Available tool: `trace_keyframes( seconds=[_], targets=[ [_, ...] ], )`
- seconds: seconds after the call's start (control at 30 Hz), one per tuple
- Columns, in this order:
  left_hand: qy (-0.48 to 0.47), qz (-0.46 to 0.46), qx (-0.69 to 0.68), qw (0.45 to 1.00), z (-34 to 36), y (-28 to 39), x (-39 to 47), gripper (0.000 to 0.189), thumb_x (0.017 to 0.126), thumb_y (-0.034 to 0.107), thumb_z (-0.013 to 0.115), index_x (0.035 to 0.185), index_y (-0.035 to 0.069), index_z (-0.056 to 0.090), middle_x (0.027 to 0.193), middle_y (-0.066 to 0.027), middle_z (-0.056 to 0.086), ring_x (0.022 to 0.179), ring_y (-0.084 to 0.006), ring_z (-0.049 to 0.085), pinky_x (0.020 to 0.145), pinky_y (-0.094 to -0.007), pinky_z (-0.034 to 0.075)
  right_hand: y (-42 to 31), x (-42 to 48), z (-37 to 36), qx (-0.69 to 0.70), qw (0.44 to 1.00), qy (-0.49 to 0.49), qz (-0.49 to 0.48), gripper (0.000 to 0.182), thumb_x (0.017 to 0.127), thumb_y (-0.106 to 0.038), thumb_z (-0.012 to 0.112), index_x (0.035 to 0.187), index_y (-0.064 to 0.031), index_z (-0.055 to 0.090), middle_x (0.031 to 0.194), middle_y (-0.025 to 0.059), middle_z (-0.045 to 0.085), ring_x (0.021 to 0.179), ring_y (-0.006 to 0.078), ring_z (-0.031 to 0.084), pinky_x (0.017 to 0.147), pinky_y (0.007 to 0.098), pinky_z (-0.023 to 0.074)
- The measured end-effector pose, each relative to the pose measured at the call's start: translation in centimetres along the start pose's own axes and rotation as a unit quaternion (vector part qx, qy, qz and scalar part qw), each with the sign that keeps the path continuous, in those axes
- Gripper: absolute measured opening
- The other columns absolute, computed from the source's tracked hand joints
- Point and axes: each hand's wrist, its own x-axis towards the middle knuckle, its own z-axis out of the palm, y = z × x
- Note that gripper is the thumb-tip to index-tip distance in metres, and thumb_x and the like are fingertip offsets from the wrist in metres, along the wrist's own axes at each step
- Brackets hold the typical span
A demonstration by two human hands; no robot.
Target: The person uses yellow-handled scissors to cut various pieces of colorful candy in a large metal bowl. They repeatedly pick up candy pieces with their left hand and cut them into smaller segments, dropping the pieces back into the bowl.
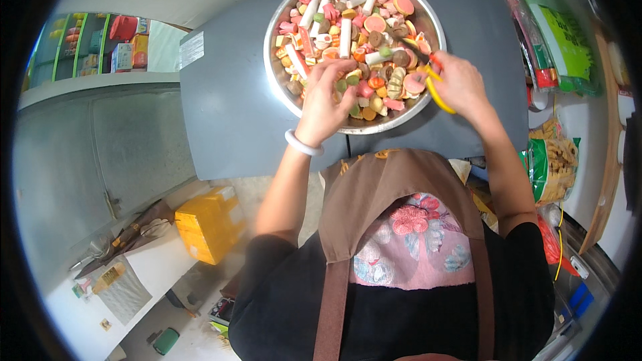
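A large round stainless steel bowl (pixel 270 67) stands on a grey table, heaped with small treat-like pieces (pixel 375 23) in pink, brown, orange, green and cream. White sticks (pixel 345 38) lie among them. My left hand (pixel 326 100), with a white bangle (pixel 304 143) at the wrist, reaches over the bowl's near left rim. Its thumb and fingers are apart around green pieces; the fingertips are partly hidden. My right hand (pixel 461 82) grips scissors (pixel 440 94) with yellow and red on the handles. Their dark blades point left over the bowl's right side, blurred.
The grey table (pixel 230 95) extends left and right of the bowl. Plastic packages (pixel 562 45) and a green biscuit bag (pixel 554 168) stand at the right. At lower left are a yellow taped box (pixel 208 225) and a white surface (pixel 160 265). Shelves with goods (pixel 90 45) are at far left.
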Motion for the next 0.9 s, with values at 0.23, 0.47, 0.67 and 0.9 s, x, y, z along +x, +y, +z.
trace_keyframes(
  seconds=[0.23, 0.47, 0.67, 0.9],
  targets=[
    [0.378, -0.243, 0.02, 0.893, 0.8, -7.3, -4.6, 0.032, 0.091, 0.02, 0.063, 0.106, -0.005, 0.05, 0.098, -0.021, 0.058, 0.089, -0.0335, 0.055, 0.081, -0.0404, 0.044, 3.0, 9.9, -1.4, -0.021, 0.994, 0.106, -0.012, 0.041, 0.089, -0.043, 0.06, 0.096, -0.0022, 0.056, 0.097, 0.0201, 0.066, 0.093, 0.0395, 0.064, 0.075, 0.0487, 0.0498],
    [0.356, -0.269, -0.087, 0.891, 3.1, -6.6, -4.5, 0.026, 0.102, 0.023, 0.047, 0.091, 0.0, 0.049, 0.077, -0.0081, 0.053, 0.073, -0.0158, 0.048, 0.067, -0.034, 0.043, 6.3, 22.3, 4.3, 0.407, 0.907, 0.063, 0.087, 0.034, 0.085, -0.033, 0.07, 0.088, 0.0009, 0.068, 0.078, 0.0091, 0.068, 0.072, 0.0185, 0.062, 0.068, 0.037, 0.0477],
    [0.387, -0.184, -0.227, 0.874, -3.0, -7.2, -1.1, 0.029, 0.103, 0.024, 0.047, 0.082, 0.004, 0.049, 0.075, 0.0001, 0.054, 0.067, -0.0077, 0.044, 0.061, -0.0274, 0.041, 2.5, 17.4, 3.3, 0.567, 0.792, 0.177, 0.136, 0.016, 0.087, -0.016, 0.068, 0.087, -0.0001, 0.067, 0.077, 0.0003, 0.062, 0.069, 0.0087, 0.052, 0.061, 0.0291, 0.0433],
    [0.317, -0.171, -0.237, 0.902, -4.2, -9.6, -0.9, 0.027, 0.104, 0.024, 0.046, 0.084, 0.007, 0.05, 0.078, 0.005, 0.05, 0.071, -0.0037, 0.04, 0.062, -0.0217, 0.039, 3.6, 11.1, 4.2, 0.582, 0.77, 0.208, 0.156, 0.016, 0.092, -0.015, 0.064, 0.09, 0.001, 0.062, 0.079, 0.001, 0.06, 0.07, 0.0072, 0.051, 0.062, 0.0256, 0.0434]
  ],
)
